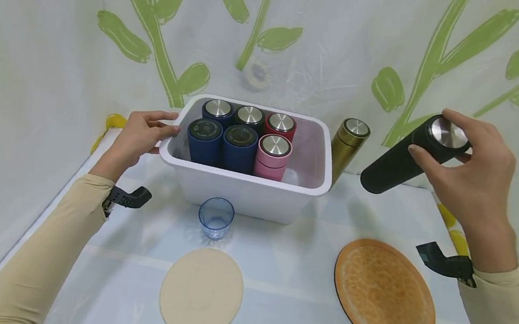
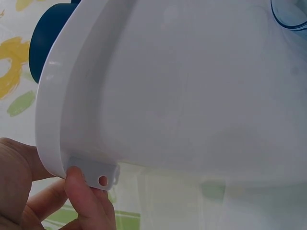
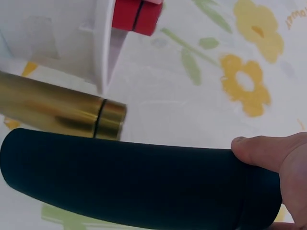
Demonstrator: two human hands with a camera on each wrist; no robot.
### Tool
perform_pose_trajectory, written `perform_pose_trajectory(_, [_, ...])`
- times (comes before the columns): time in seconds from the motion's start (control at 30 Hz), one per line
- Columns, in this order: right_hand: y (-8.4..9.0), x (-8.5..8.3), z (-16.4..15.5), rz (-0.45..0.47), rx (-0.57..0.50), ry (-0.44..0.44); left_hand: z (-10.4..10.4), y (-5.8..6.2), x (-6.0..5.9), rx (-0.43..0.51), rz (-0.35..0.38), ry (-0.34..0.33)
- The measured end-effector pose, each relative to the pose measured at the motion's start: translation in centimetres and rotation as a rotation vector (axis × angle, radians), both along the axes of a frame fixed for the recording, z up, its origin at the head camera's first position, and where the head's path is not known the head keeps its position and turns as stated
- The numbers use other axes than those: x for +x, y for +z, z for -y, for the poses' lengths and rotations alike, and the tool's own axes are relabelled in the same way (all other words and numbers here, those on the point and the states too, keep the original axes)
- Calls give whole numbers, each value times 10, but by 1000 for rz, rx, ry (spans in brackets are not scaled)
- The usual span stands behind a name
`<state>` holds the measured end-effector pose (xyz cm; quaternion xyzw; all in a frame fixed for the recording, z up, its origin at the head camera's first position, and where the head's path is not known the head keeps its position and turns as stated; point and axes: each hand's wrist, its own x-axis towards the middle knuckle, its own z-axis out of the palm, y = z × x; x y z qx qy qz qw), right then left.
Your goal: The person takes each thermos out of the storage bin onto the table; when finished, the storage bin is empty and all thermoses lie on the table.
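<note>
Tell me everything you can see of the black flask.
The black flask is a matte cylinder with a brushed-metal-looking disc topping its cap. In the head view it slants, cap end upper right, seemingly off the table, right of the gold flask. The right hand grips its cap end.

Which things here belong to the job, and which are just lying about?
Likely job:
black flask, in the right hand;
white tub, held by the left hand;
six flasks inside;
gold flask.

Likely lying about:
blue tumbler;
cream disc;
brown disc.

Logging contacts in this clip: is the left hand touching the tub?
Touching: in the left wrist view, the left hand grips the tub at its corner tab.
</note>
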<state>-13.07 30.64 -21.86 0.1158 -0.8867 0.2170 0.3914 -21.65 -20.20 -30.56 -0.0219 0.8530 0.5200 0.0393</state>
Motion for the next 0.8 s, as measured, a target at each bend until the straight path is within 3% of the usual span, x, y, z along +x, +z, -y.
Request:
perform_pose_trajectory(0.47, [-23, -24, -6, 26, -5, 22, 0, -1, 0, 0, 2, 9])
perform_pose_trajectory(0.8, [-38, -40, -11, 111, 4, -19, 0, -2, 0, 0, -4, 5])
